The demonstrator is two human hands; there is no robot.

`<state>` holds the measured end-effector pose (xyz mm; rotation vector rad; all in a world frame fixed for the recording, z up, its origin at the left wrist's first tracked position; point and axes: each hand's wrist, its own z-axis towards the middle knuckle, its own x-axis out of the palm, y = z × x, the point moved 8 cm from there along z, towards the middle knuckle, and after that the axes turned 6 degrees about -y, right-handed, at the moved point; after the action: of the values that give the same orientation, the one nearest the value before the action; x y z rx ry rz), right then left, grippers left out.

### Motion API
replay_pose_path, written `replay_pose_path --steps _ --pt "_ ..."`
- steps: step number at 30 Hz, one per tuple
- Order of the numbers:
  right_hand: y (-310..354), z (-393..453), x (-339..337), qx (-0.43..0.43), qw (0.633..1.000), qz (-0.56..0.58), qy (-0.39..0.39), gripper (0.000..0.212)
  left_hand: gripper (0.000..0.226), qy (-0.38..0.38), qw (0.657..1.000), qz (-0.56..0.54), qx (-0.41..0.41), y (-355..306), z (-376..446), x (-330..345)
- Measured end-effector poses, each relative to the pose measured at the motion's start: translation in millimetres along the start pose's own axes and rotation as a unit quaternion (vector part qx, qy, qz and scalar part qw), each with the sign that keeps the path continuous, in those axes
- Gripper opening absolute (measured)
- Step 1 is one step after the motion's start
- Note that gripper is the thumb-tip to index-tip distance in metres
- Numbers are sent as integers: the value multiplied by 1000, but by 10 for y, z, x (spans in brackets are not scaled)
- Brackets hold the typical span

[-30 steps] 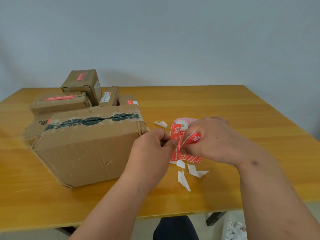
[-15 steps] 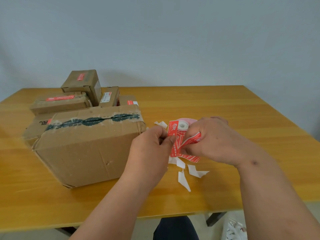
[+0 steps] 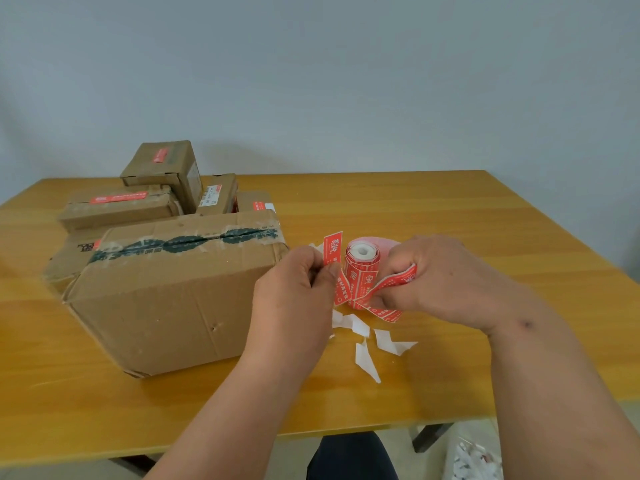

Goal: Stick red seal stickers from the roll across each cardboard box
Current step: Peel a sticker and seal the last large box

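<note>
- Left hand: fingers curled, pinching a red sticker, a thin paper strip standing upright.
- Right hand: fingers curled around the loose tail of the roll, a red paper cylinder with white core, just beside the big box.
- Big box: creased brown cardboard, dark printed tape on top, on the wooden table.
- Smaller boxes behind, partly hidden; some with red strips.
- White paper scraps, torn, under the hands.
- Sticker print too small to read.
</note>
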<state>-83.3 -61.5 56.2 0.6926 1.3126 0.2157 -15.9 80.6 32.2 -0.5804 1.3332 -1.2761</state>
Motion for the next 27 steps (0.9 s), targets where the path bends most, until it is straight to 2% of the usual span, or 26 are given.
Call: replay_pose_path --steps 10,13,15,17,18,20,23,25,27 --pt "-55 -27 -35 35 999 -38 -2 7 19 -12 999 -38 -22 0 1 -98" --pt "-8 26 -51 33 991 -117 -56 30 16 15 997 -67 -43 1 -12 -91" --pt "61 56 -93 30 982 -137 -123 58 14 25 995 -84 -50 -14 -33 -95" --pt "129 68 -171 29 968 -141 -205 72 13 27 994 -94 -52 -29 -50 -108" --pt "162 68 -199 24 960 -145 -236 71 13 26 994 -97 -53 -33 -58 -118" --pt "247 55 -223 -4 955 -122 -270 52 10 24 994 -95 -53 -46 -66 -145" --pt "383 28 -165 -47 976 28 -210 7 8 17 996 -86 -34 -97 -64 -218" --pt "461 -6 -97 -48 979 132 -149 13 6 17 997 -67 -20 -146 -65 -276" --pt "515 -12 -62 -48 976 170 -130 19 6 28 998 -52 -11 -172 -68 -308"
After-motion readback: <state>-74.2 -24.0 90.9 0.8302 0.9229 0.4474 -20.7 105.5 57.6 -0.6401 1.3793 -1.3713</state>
